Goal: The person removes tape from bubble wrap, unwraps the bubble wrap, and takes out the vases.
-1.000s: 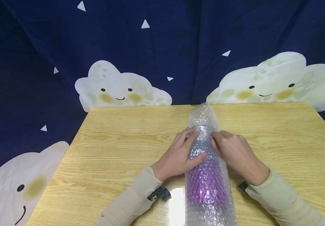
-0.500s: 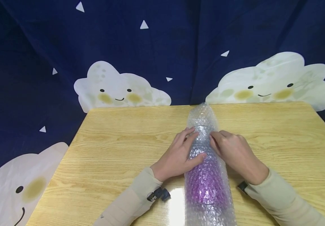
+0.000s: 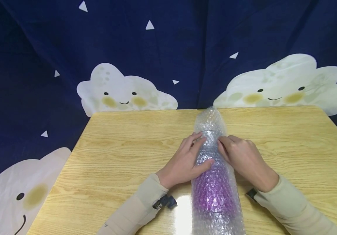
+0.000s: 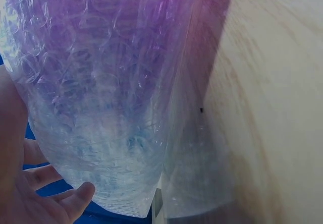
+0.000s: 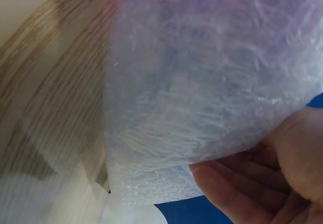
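A long bundle of clear bubble wrap point(image 3: 211, 119) lies lengthwise on the wooden table, running from the far edge toward the person. Through the layers shows a purple thing point(image 3: 213, 191) with a pale bluish part above it; the wrap blurs what kind it is. My left hand point(image 3: 181, 164) rests on the bundle's left side, fingers spread and slightly bent, thumb across the top. From the right, my right hand point(image 3: 243, 160) pinches the wrap near a crosswise fold. In the right wrist view its fingertips point(image 5: 204, 176) are right at the fold's edge.
Under the bundle is the light wood table point(image 3: 127, 143). Behind it hangs a dark blue curtain point(image 3: 186, 42) printed with smiling clouds. Dark small devices sit at both wrists, the left one point(image 3: 167, 201) close to the tabletop. A bright reflection lies left of the bundle.
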